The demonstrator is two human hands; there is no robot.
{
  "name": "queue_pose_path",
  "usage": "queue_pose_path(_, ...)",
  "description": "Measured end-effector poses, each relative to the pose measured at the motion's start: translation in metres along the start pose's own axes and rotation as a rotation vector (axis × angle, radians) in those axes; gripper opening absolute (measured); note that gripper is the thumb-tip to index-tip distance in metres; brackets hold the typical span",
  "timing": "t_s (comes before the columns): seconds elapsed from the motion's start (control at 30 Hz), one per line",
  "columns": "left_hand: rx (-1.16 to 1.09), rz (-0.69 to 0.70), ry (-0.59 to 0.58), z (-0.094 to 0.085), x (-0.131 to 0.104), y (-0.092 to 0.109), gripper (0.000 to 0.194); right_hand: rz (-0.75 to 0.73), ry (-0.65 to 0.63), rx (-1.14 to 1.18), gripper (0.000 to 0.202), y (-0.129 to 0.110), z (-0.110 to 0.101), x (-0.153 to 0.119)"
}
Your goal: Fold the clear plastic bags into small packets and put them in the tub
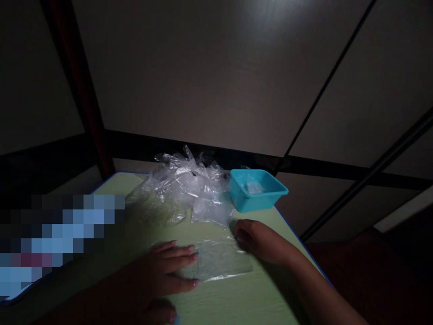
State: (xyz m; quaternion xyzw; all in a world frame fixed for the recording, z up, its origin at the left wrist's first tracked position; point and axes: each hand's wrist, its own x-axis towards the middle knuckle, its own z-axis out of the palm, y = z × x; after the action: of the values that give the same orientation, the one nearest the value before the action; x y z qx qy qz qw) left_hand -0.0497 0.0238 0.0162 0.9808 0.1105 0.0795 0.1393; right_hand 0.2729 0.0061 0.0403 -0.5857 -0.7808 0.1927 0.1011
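Note:
A flat clear plastic bag (pixel 223 262) lies on the light green table (pixel 203 307). My left hand (pixel 165 271) rests with its fingers spread, the fingertips on the bag's left end. At the bag's upper right corner is my right hand (pixel 257 239), its fingers curled together; whatever they hold, if anything, is hidden. Just beyond the flat bag sits a crumpled heap of clear plastic bags (pixel 189 185).
A turquoise plastic basket (pixel 259 203) with something clear and whitish inside stands at the table's back right, beside the heap. Dark cabinet panels (pixel 203 81) rise behind the table. A blurred-out pixelated area covers the left edge.

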Motion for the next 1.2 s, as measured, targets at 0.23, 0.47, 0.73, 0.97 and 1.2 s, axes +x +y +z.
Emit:
queue_pose_path(0.23, 0.076, -0.008, -0.018, 0.005, 0.000, -0.002, 0.060, 0.052, 0.023, 0.003, 0.007, 0.003, 0.002, 0.002)
queue_pose_path(0.47, 0.109, -0.030, -0.022, 0.009, 0.000, -0.003, 0.063, 0.070, 0.054, 0.023, 0.016, 0.006, -0.003, 0.002)
queue_pose_path(0.73, 0.147, -0.002, 0.085, 0.014, -0.005, -0.006, 0.067, 0.061, 0.059, 0.121, 0.017, 0.007, -0.005, 0.003)
queue_pose_path(0.97, 0.111, -0.086, 0.085, 0.016, -0.003, -0.008, 0.070, 0.088, 0.042, 0.303, 0.017, 0.015, 0.008, 0.007)
queue_pose_path(1.2, 0.035, -0.149, 0.132, 0.009, -0.003, -0.005, 0.071, 0.091, 0.044, 0.395, 0.016, 0.016, 0.011, 0.009)
